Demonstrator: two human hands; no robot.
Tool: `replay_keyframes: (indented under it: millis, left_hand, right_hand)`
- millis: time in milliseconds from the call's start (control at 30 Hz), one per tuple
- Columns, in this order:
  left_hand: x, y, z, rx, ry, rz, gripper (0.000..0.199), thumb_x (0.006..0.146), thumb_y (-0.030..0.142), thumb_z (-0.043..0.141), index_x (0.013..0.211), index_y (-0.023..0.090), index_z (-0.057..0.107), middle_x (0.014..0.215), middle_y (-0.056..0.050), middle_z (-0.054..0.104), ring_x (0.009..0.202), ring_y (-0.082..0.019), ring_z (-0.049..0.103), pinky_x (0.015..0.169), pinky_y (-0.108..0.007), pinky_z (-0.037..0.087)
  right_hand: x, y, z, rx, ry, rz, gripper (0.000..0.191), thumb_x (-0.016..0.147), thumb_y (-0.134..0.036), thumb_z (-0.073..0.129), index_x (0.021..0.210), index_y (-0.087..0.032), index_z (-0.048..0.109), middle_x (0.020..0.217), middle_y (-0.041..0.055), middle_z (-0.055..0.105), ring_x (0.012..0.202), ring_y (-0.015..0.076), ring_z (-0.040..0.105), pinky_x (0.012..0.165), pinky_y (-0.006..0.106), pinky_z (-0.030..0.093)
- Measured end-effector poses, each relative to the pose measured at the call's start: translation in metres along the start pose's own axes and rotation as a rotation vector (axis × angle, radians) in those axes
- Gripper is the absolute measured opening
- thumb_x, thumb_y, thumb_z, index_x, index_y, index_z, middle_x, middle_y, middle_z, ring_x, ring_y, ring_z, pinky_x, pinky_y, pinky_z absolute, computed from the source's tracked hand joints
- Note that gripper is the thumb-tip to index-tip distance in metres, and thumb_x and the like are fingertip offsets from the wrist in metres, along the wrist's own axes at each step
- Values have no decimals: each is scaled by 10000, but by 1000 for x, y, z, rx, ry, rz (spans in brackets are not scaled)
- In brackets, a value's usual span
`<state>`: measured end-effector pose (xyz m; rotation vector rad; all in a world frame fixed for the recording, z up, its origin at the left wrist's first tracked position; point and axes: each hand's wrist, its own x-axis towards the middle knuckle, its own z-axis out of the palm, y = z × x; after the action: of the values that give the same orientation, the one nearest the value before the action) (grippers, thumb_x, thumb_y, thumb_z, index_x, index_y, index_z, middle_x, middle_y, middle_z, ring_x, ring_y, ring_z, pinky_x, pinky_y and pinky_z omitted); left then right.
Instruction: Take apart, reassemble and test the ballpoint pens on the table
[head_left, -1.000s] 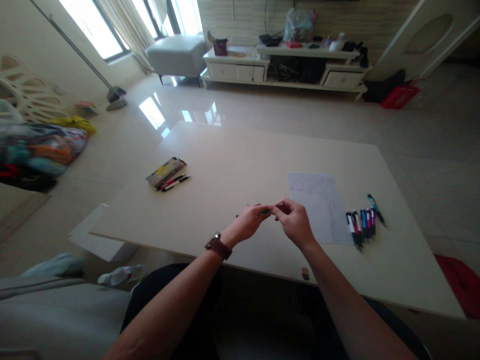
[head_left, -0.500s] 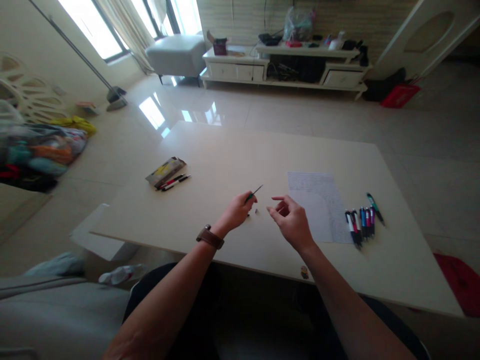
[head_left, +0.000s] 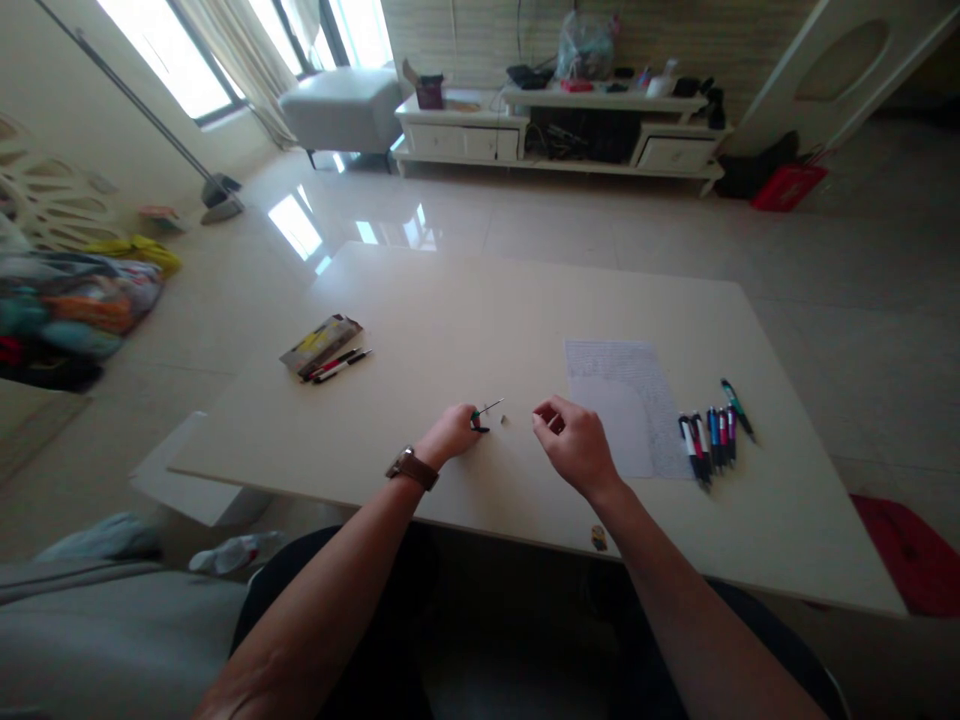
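Observation:
My left hand [head_left: 451, 432], with a brown watch on its wrist, is closed around a thin green and black pen part [head_left: 491, 406] with a slender tip pointing right. A dark piece [head_left: 480, 430] shows by its fingers. Just right of it a tiny light-coloured piece [head_left: 503, 419] lies on the white table [head_left: 465, 320]. My right hand [head_left: 576, 440] hovers near the left edge of a written sheet of paper [head_left: 622, 400], thumb and fingertips curled together; whether anything small is between them is too small to tell.
Several pens [head_left: 709, 440] lie at the right, with a green pen [head_left: 737, 407] beside them. On the left are an open box [head_left: 321, 343] and pens [head_left: 337, 367]. A sticker [head_left: 598, 538] marks the near edge. Beyond stands a white cabinet [head_left: 465, 140].
My left hand has moved lower and left with the pen part. The fingers of my right hand have drawn together. The whole view has shifted slightly.

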<state>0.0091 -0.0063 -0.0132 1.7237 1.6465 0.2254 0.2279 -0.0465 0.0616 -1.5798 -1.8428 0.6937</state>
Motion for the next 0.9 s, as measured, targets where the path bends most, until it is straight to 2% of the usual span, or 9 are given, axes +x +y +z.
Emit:
replay_keyframes:
  millis: [100,200,300,400,600,733,900]
  left_hand:
    - [0,10,-4,-56,-23,45,140,778,274,686,833,146,695,617,24,503,583,-112,426,539,-243,299]
    - [-4,28,-12,-298,-93,204,298,811,429,678,914,150,694,615,55,438,563,-93,374,521,-232,272]
    - [-11,43,-16,-512,-141,317,353,819,482,681,929,147,673,611,73,377,558,-80,326,526,-231,256]
    - [-15,50,-17,-569,-156,354,361,821,495,686,916,147,665,614,74,350,568,-80,315,528,-233,242]
    - [-18,48,-15,-563,-178,380,367,847,509,657,916,148,641,616,74,345,572,-82,314,532,-236,246]
    - [-21,51,-14,-509,-103,342,332,836,463,670,978,170,606,600,92,335,546,-81,294,522,-234,238]
    - [-25,54,-16,-285,26,300,218,833,378,646,891,170,625,612,69,441,548,-82,357,547,-243,281]
  right_hand:
    - [0,3,0,-35,-17,-4,120,862,-262,592,774,-208,653,678,13,660,615,154,597,609,276,409]
    - [0,4,1,-30,-19,-5,115,877,-293,601,841,-205,667,778,27,696,645,153,605,632,280,425]
    - [1,4,4,32,-24,12,145,889,-324,615,906,-200,688,831,36,708,664,154,612,638,282,437]
    - [2,1,7,106,-26,17,150,903,-301,599,862,-200,702,796,33,705,661,154,613,637,282,442]
    - [5,-2,15,262,-27,56,135,875,-307,632,836,-187,680,815,43,710,668,154,643,624,271,471]
    - [7,-3,10,384,113,120,190,875,-363,644,830,-180,628,784,43,681,680,166,665,596,266,476]
    - [13,1,-2,560,374,146,226,872,-396,663,891,-179,603,746,11,639,639,151,659,557,254,447]
